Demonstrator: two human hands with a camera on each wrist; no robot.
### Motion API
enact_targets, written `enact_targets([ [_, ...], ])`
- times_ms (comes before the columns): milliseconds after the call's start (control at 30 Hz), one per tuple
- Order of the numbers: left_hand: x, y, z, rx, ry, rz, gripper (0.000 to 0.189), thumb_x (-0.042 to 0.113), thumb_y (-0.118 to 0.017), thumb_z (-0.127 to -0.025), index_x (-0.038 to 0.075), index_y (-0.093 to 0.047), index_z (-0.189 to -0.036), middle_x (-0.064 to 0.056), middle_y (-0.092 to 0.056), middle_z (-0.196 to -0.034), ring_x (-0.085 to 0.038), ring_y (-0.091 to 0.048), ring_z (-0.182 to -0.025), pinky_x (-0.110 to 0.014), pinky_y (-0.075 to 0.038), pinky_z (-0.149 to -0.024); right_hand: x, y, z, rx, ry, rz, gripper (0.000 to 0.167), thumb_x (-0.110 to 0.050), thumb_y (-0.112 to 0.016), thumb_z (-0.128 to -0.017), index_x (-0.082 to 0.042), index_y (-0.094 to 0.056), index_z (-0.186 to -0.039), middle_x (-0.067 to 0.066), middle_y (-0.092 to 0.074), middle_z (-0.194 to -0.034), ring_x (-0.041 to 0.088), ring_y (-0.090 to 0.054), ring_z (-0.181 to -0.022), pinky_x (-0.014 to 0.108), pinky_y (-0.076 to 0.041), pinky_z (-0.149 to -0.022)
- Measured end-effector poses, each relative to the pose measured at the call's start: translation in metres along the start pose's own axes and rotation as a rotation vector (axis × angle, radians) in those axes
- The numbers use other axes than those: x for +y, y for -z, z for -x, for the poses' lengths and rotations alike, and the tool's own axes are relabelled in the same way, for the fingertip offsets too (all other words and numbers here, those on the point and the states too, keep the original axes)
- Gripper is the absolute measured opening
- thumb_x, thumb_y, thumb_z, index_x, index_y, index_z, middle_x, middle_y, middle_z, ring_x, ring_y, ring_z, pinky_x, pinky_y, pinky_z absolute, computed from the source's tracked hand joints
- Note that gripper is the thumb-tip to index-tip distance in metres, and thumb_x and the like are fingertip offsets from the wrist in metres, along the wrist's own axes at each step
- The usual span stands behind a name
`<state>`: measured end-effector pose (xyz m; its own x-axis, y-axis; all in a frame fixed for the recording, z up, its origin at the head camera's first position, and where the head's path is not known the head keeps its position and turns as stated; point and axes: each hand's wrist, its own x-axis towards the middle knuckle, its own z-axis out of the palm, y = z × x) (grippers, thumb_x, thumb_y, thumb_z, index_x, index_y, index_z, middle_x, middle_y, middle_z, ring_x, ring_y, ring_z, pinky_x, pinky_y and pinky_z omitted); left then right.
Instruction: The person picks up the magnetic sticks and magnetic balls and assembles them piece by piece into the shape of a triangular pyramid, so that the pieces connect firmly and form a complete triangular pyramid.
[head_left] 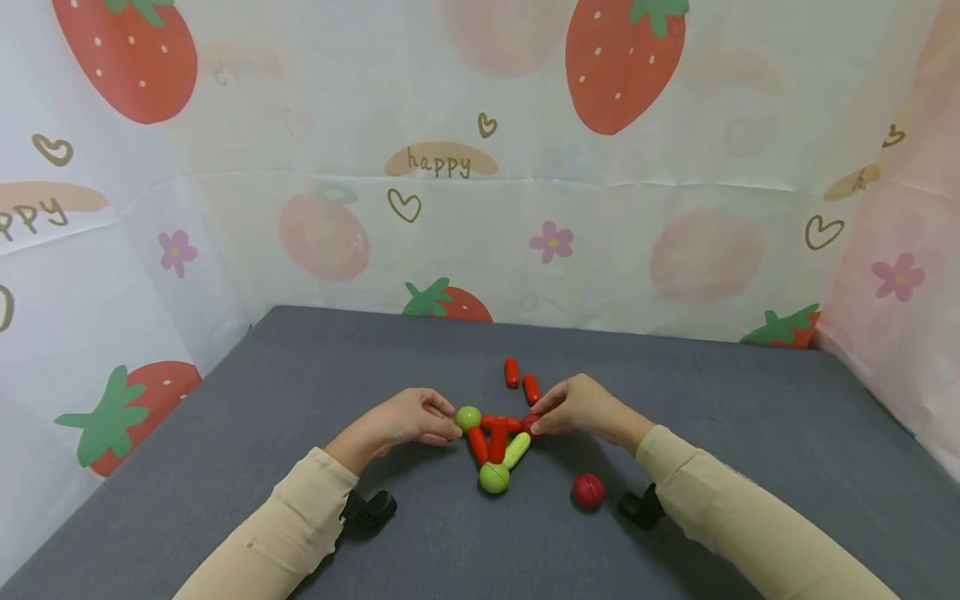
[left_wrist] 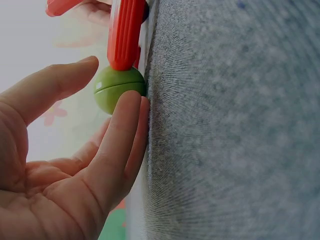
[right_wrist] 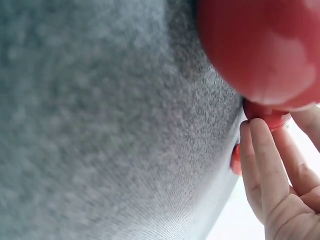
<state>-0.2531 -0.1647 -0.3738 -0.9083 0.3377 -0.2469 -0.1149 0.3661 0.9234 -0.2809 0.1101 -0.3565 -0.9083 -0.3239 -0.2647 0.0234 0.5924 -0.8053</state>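
Observation:
Red and yellow-green sticks join balls in a triangle on the table. My left hand (head_left: 411,419) is at its upper-left green ball (head_left: 468,418); in the left wrist view, fairly straight fingertips touch this ball (left_wrist: 119,90) while the thumb stands apart. At the upper-right corner my right hand (head_left: 588,410) pinches a red ball (head_left: 531,423), partly hidden by the fingers. A red stick (head_left: 495,422) runs between these two balls. Another red stick (head_left: 477,447) and a yellow-green stick (head_left: 517,451) lead to the near green ball (head_left: 494,478), with a red stick (head_left: 498,442) between them.
A loose red ball (head_left: 588,492) lies near my right forearm and looms large in the right wrist view. Behind the triangle lie two loose red sticks, one (head_left: 512,372) left of the other (head_left: 532,388). A strawberry-print curtain (head_left: 600,250) borders the dark grey table (head_left: 360,350).

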Motion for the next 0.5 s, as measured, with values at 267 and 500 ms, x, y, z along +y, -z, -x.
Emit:
enact_targets([
  [267,0.0011,-0.0005,-0.0004,-0.027,-0.006,0.004,0.043,0.006,-0.07,-0.089,-0.009,-0.053,-0.125,-0.019,-0.064,-0.114,-0.018,-0.07,-0.094,-0.036,-0.06,-0.089,-0.0008,-0.0023,0.0045,-0.003,0.016,-0.008,0.022,-0.008,-0.082,-0.08,0.0,-0.075,-0.099,0.009,-0.074,-0.1,0.011,-0.07,-0.075,0.033,-0.062,-0.077],
  [500,0.0031,-0.002,0.0017,-0.112,0.014,0.031,0.043,0.006,-0.068,-0.09,-0.009,-0.048,-0.126,-0.017,-0.067,-0.108,-0.018,-0.07,-0.092,-0.037,-0.06,-0.089,-0.0016,-0.0056,0.0065,0.01,0.017,-0.007,0.021,-0.01,-0.083,-0.08,0.0,-0.076,-0.097,0.01,-0.073,-0.102,0.01,-0.069,-0.076,0.033,-0.063,-0.077],
])
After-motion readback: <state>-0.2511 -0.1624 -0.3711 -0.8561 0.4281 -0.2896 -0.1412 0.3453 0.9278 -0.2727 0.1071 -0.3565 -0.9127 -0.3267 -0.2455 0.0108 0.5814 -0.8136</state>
